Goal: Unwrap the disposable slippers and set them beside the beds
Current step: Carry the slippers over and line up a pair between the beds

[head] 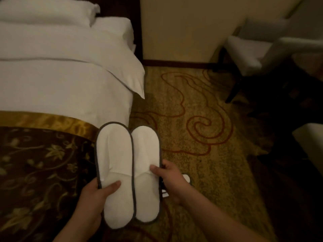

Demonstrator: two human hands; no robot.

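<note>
The left hand (90,203) grips the heel end of the left slipper (113,165), with the thumb lying across its white insole and the fingers hidden underneath. The right hand (172,180) pinches the outer edge of the right slipper (146,154) near its middle, thumb on top and the other fingers curled behind the grey trim. The two slippers are held flat, side by side and touching along their inner edges, toes pointing away from the person. They sit in front of the bed's side edge, where the bed runner (43,172) meets the carpet (201,110).

Small white pieces (186,178) peek out from under the right hand, but what they are cannot be made out. Both forearms are cut off by the bottom edge.

Farther off are the bed (70,84) with its white cover, a pillow (43,13) cropped at the top, and a dim, blurred pale chair (253,55) by the wall (183,28).
</note>
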